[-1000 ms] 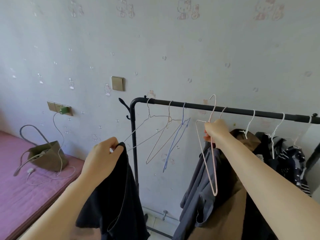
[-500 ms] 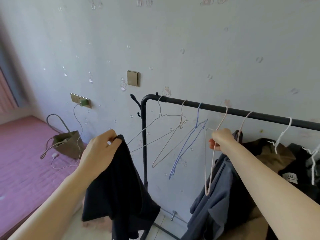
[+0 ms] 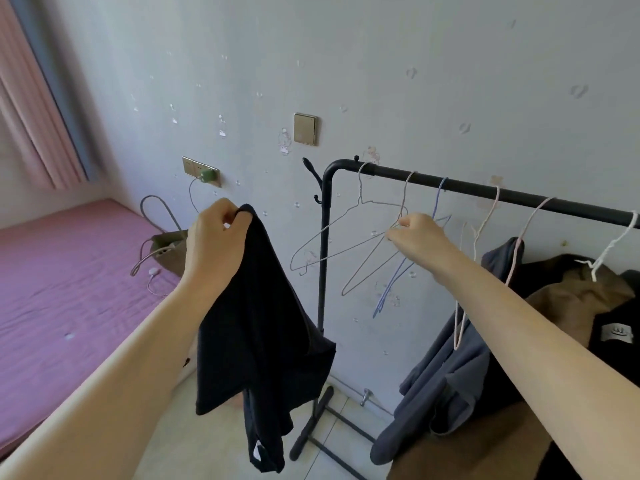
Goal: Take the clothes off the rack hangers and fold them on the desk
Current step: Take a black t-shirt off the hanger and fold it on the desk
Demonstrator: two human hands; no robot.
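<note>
Four bare hangers [image 3: 360, 233] between hands, rack post [image 3: 322, 289] behind

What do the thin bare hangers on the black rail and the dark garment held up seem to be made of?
The thin empty hangers look like bent metal wire, some apparently coated in pale colour: slim, rigid outlines with twisted necks. The black rail seems painted metal tube, smooth and matt. The dark garment in the left hand looks like soft knit fabric, draping limply.

Six thin wire hangers [image 3: 360, 233] hang on the black metal rack rail [image 3: 485, 192]: four bare, two holding garments.
</note>
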